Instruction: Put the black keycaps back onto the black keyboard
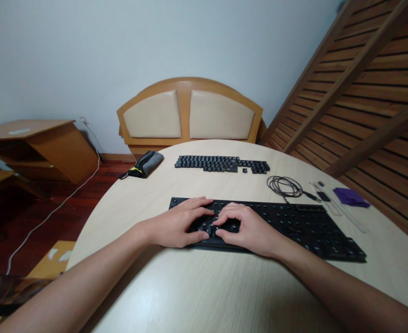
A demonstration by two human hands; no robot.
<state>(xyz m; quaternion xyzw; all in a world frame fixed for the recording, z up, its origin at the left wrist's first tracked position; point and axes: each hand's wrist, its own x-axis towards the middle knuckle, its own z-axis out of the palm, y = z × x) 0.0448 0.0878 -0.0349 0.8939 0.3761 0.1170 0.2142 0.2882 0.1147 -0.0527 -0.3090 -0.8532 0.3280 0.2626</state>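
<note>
A black keyboard (287,222) lies across the table, its keycaps off over most of the visible part, so small switches show. My left hand (185,222) rests on its left end with fingers spread, the thumb along the front edge. Close beside it, my right hand (247,226) is over the keyboard's left half, thumb and index finger drawn together in a pinch low at the keys. Whatever sits between those fingertips is too small to make out. Behind the keyboard, black keycaps (207,162) are laid out in rows, with a single keycap (244,170) slightly apart.
A coiled black cable (285,187) lies behind the keyboard. To the right are thin wire tools (342,210) and a folded purple cloth (352,197). A grey and black pouch (144,164) sits at the round table's (127,199) far left edge.
</note>
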